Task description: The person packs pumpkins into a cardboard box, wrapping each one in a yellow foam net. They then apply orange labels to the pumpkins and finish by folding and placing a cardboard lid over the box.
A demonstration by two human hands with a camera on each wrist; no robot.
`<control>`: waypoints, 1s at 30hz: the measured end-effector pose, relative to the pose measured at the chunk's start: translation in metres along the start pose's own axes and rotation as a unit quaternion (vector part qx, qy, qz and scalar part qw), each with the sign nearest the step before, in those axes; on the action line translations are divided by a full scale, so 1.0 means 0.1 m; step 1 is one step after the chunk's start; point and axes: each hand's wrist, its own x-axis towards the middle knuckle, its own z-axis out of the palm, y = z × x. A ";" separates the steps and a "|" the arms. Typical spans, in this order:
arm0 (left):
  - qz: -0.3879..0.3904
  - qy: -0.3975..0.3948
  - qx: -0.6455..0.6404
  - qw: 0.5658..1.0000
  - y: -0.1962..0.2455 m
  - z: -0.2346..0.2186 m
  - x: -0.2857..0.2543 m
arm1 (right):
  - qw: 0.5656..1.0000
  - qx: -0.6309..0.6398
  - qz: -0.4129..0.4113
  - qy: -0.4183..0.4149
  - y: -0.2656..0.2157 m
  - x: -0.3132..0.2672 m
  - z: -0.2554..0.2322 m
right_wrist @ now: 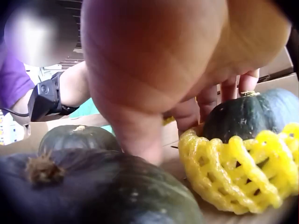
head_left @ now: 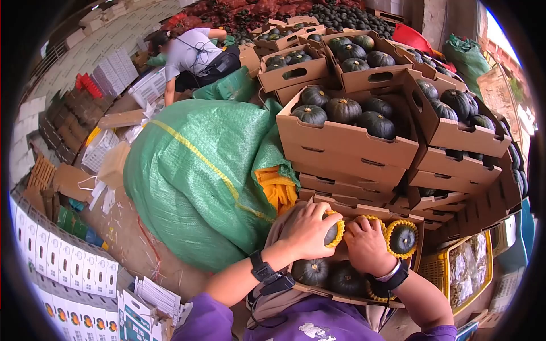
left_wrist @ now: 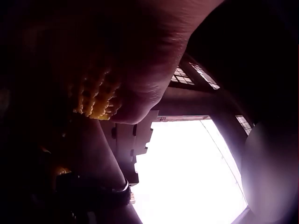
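My left hand point(head_left: 311, 232) grips a small dark green pumpkin point(head_left: 330, 234) in a yellow foam net point(head_left: 339, 232), above an open cardboard box. The left wrist view is dark and shows part of that yellow net point(left_wrist: 96, 105) by the palm. Inside the box, my right hand point(head_left: 371, 245) reaches down among pumpkins, its fingers bent beside a yellow net. I cannot tell whether it holds anything. A netted pumpkin point(head_left: 403, 238) sits to its right; bare pumpkins point(head_left: 310, 272) lie nearer me. In the right wrist view, fingers stand behind a netted pumpkin point(right_wrist: 250, 116).
A bulging green woven sack point(head_left: 193, 165) stands left of the box, with yellow foam nets point(head_left: 276, 187) at its opening. Stacked cardboard boxes point(head_left: 347, 145) of pumpkins rise ahead. A yellow crate point(head_left: 483, 273) stands at right. Another person point(head_left: 196, 54) bends over farther back.
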 end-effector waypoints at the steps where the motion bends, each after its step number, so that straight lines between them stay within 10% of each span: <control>1: 0.001 -0.034 0.045 0.998 -0.03 0.07 -0.05 | 1.000 0.022 -0.001 0.013 0.04 -0.04 -0.04; 4: -0.016 0.030 0.051 0.998 0.01 0.33 0.01 | 0.999 0.040 -0.008 0.031 0.05 -0.07 0.01; 11: -0.021 -0.119 0.148 0.982 0.04 0.38 0.03 | 0.965 0.243 0.053 0.089 0.02 0.07 -0.13; 14: -0.010 -0.193 0.069 0.979 -0.10 0.24 0.05 | 0.977 0.201 0.011 0.074 -0.11 0.12 -0.06; 17: 0.063 -0.062 -0.214 0.973 -0.36 -0.19 0.09 | 0.949 0.303 0.064 -0.058 0.02 0.23 -0.11; 19: -0.272 -0.031 -0.220 0.936 -0.79 -0.47 0.19 | 0.951 0.302 0.047 -0.047 0.05 0.22 -0.09; 23: -0.163 0.099 0.223 0.956 -1.80 0.32 0.19 | 0.970 0.242 -0.010 0.015 -0.19 0.11 -0.27; 28: -0.214 0.076 0.070 0.971 -1.43 -0.05 0.04 | 0.932 0.360 -0.021 0.026 -0.06 -0.18 -0.58; 30: -0.239 0.090 -0.286 0.923 -0.91 -0.40 -0.17 | 0.905 0.422 0.042 0.040 -0.07 -0.22 -0.66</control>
